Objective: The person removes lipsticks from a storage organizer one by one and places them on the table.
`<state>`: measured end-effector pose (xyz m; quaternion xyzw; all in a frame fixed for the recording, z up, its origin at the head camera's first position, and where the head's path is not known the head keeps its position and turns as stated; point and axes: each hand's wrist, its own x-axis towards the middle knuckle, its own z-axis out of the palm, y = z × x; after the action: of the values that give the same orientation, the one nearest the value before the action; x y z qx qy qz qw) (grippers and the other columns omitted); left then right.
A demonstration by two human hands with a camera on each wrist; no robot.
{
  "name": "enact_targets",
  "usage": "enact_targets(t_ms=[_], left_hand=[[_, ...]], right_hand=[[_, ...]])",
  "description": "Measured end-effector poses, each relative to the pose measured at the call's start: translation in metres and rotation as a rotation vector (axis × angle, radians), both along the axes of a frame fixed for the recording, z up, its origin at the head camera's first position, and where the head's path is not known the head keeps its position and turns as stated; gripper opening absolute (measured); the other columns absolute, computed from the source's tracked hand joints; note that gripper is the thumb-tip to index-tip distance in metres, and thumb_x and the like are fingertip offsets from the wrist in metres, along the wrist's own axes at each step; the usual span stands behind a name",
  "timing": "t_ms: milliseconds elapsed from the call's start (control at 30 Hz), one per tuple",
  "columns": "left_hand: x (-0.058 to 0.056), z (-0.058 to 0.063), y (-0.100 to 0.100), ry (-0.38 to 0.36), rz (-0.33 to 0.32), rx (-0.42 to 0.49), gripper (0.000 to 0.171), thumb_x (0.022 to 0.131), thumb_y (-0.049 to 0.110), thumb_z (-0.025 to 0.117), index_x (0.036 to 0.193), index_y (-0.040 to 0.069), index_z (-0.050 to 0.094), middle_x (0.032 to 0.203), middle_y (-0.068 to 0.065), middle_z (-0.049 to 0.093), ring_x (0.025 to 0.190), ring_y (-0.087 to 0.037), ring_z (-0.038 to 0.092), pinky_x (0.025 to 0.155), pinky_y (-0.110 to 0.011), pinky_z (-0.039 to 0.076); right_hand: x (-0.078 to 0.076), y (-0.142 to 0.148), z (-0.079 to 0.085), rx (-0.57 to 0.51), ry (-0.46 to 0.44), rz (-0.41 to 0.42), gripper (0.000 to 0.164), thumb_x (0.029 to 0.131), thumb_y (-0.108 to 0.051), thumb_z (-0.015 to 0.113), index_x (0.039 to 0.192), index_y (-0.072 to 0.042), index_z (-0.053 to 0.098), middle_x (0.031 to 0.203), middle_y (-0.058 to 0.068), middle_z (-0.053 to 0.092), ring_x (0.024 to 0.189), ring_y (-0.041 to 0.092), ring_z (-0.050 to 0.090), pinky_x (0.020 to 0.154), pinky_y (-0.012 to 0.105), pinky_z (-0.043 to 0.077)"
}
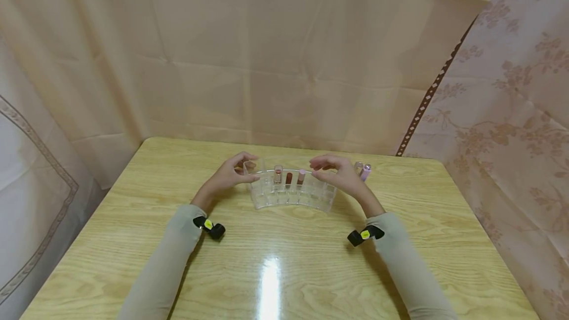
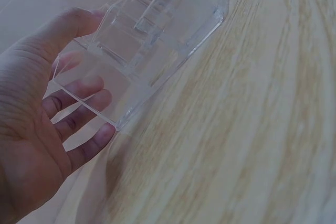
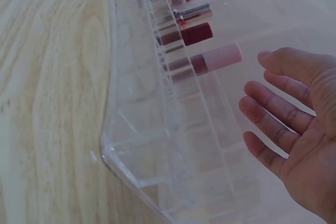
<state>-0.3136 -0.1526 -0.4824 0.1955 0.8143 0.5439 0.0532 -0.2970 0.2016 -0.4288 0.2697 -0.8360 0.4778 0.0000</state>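
A clear acrylic lipstick organizer (image 1: 293, 200), curved with stepped compartments, stands on the table. My left hand (image 1: 233, 169) grips its left end, thumb (image 2: 84, 22) at the upper edge and fingers behind the clear side panel. Three lip tubes stand in the back row: a clear-cased one (image 1: 278, 174), a dark red one (image 3: 197, 33) and a pink-capped one (image 3: 223, 59). Over the organizer's right end, my right hand (image 1: 340, 174) hovers with loosely bent fingers and holds nothing. In the right wrist view its fingertips are apart from the pink cap.
Beyond my right hand, a lilac tube (image 1: 366, 172) and a clear-topped tube (image 1: 358, 166) stand on the wooden table (image 1: 320, 270). A beige curtain (image 1: 275, 63) hangs along the table's back edge, with a floral cloth (image 1: 511, 112) on the right.
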Motion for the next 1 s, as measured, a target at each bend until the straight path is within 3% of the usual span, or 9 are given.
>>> enact_targets(t_ms=[133, 300, 500, 733, 867, 1000], left_hand=[[0.003, 0.005, 0.001, -0.009, -0.012, 0.001, 0.057, 0.089, 0.008, 0.078, 0.14, -0.003, 0.053, 0.133, -0.031, 0.061, 0.12, -0.045, 0.058, 0.097, -0.047, 0.046], [0.016, 0.024, 0.004, -0.007, -0.02, 0.006, 0.056, 0.089, 0.008, 0.079, 0.137, -0.005, 0.055, 0.131, -0.032, 0.062, 0.118, -0.045, 0.059, 0.095, -0.044, 0.047], [0.023, 0.033, 0.003, 0.001, -0.027, 0.018, 0.056, 0.089, 0.009, 0.079, 0.137, -0.006, 0.054, 0.13, -0.034, 0.061, 0.114, -0.048, 0.058, 0.09, -0.038, 0.048], [0.021, 0.03, 0.004, -0.006, -0.032, 0.02, 0.056, 0.089, 0.008, 0.078, 0.138, -0.006, 0.054, 0.131, -0.034, 0.06, 0.115, -0.049, 0.058, 0.091, -0.039, 0.048], [0.011, 0.017, 0.002, -0.011, -0.019, 0.011, 0.058, 0.089, 0.008, 0.079, 0.139, -0.005, 0.054, 0.131, -0.033, 0.061, 0.115, -0.05, 0.057, 0.091, -0.04, 0.047], [0.002, 0.003, 0.001, -0.004, -0.002, 0.008, 0.058, 0.089, 0.009, 0.079, 0.14, -0.001, 0.054, 0.132, -0.03, 0.062, 0.116, -0.046, 0.058, 0.093, -0.04, 0.046]], right_hand=[[0.0, -0.005, -0.003, 0.01, -0.001, 0.003, 0.028, 0.092, -0.003, 0.073, 0.12, 0.002, 0.071, 0.115, 0.02, 0.073, 0.104, 0.032, 0.068, 0.097, 0.052, 0.052], [-0.001, -0.011, -0.008, 0.004, 0.005, 0.015, 0.028, 0.092, 0.001, 0.071, 0.119, 0.008, 0.069, 0.115, 0.028, 0.071, 0.106, 0.046, 0.065, 0.098, 0.065, 0.047], [-0.003, -0.014, -0.013, 0.006, 0.0, 0.02, 0.028, 0.093, -0.005, 0.072, 0.119, 0.004, 0.07, 0.117, 0.024, 0.072, 0.108, 0.042, 0.067, 0.099, 0.061, 0.048], [-0.003, -0.016, -0.016, 0.019, 0.014, 0.015, 0.03, 0.092, -0.011, 0.075, 0.117, 0.004, 0.072, 0.114, 0.015, 0.075, 0.103, 0.029, 0.069, 0.097, 0.053, 0.052], [-0.003, -0.018, -0.016, 0.029, 0.027, 0.007, 0.026, 0.091, -0.015, 0.077, 0.115, -0.003, 0.075, 0.112, 0.011, 0.075, 0.101, 0.021, 0.068, 0.096, 0.052, 0.052], [-0.003, -0.02, -0.016, 0.025, 0.027, 0.006, 0.022, 0.092, -0.016, 0.077, 0.112, -0.007, 0.076, 0.111, 0.01, 0.076, 0.102, 0.022, 0.068, 0.097, 0.053, 0.052]])
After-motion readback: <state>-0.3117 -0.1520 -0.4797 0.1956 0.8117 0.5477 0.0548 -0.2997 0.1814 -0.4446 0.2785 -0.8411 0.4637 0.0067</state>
